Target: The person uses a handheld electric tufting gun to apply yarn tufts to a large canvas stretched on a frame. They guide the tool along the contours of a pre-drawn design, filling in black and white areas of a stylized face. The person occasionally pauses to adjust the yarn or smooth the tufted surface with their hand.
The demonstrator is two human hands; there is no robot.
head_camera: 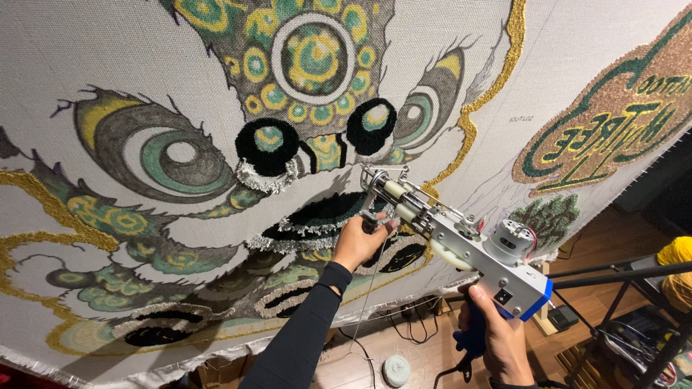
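Stretched backing cloth (108, 65) fills the view, taut and slanted in my frame, carrying a big-eyed beast design, partly tufted: black and green pile patches, gold outline loops on the left edge. Mid-frame, my left hand (357, 241) is up at the cloth, fingers (375, 225) curled tight round the front handle of the tufting gun (454, 241), just behind the needle end; I read that as steering and pressing the nose into the fabric. The gun's nose (375, 180) sits against the cloth beside the dark mouth-area pile, body angling back and down toward me. Thin yarn strand (369, 288) drops from the gun toward a pale yarn ball (396, 369) on the wooden floor (425, 353), so feed stays slack. Right hand (497, 338) wraps closed on the blue rear grip, under the grey motor housing, carrying the weight; can't see the trigger finger. Far right: a green-and-tan tufted emblem (613, 108), dark metal stand bars (620, 277), yellow yarn (677, 270).
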